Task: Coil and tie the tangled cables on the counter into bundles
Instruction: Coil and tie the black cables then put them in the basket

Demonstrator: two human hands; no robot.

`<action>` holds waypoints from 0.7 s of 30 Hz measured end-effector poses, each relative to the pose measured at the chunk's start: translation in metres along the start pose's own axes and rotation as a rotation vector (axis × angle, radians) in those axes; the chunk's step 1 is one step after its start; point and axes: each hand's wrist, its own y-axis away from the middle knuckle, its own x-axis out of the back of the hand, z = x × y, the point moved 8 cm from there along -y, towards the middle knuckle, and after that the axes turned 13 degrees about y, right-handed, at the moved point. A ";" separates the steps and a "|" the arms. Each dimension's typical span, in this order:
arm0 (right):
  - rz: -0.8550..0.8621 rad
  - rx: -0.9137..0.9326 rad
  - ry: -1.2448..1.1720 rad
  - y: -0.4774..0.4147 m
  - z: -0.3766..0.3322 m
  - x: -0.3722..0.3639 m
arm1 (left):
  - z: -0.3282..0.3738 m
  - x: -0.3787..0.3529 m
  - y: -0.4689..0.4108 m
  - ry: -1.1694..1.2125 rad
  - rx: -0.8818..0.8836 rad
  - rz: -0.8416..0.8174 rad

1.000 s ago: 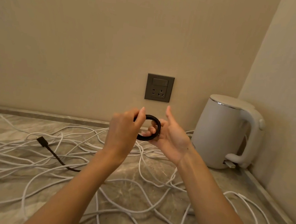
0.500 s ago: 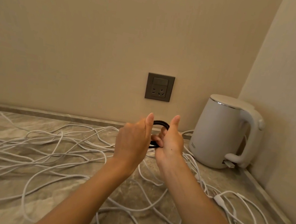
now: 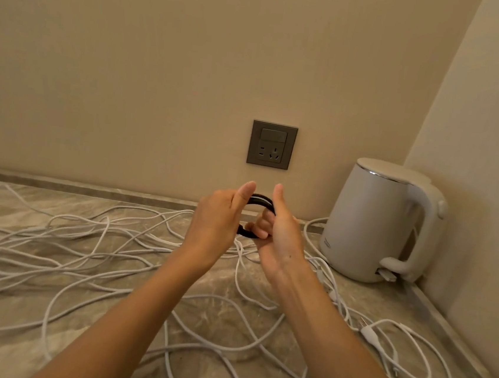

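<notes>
Both hands are raised above the counter, gripping a small black coil between them. The left hand curls round the coil's left side. The right hand has its fingers hooked through the loop, thumb up. White cables lie tangled below. The print on the kettle is too small to read.
</notes>
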 end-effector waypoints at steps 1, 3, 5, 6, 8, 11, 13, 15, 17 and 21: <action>-0.057 -0.011 -0.029 -0.001 0.001 -0.005 | 0.002 0.005 -0.001 -0.013 -0.024 0.023; -0.167 -0.047 -0.082 -0.003 0.003 -0.013 | 0.006 0.013 -0.002 -0.056 -0.087 0.065; -0.255 -0.099 -0.121 -0.003 0.004 -0.017 | 0.009 0.018 -0.002 -0.066 -0.124 0.088; -0.292 -0.127 -0.127 -0.002 0.005 -0.018 | 0.010 0.019 -0.002 -0.062 -0.133 0.092; -0.345 -0.160 -0.114 0.001 0.003 -0.019 | 0.012 0.020 -0.002 -0.061 -0.150 0.098; -0.376 -0.158 -0.109 0.004 0.002 -0.020 | 0.013 0.023 -0.001 -0.057 -0.168 0.128; -0.398 -0.151 -0.078 0.005 0.003 -0.020 | 0.012 0.024 -0.002 -0.070 -0.184 0.129; -0.423 -0.157 0.019 0.004 0.002 -0.017 | 0.012 0.024 -0.003 -0.099 -0.213 0.104; -0.452 -0.189 0.113 0.003 0.001 -0.012 | 0.015 0.021 -0.003 -0.127 -0.256 0.055; -0.469 -0.204 0.166 0.003 -0.003 -0.009 | 0.023 0.013 -0.001 -0.148 -0.330 -0.032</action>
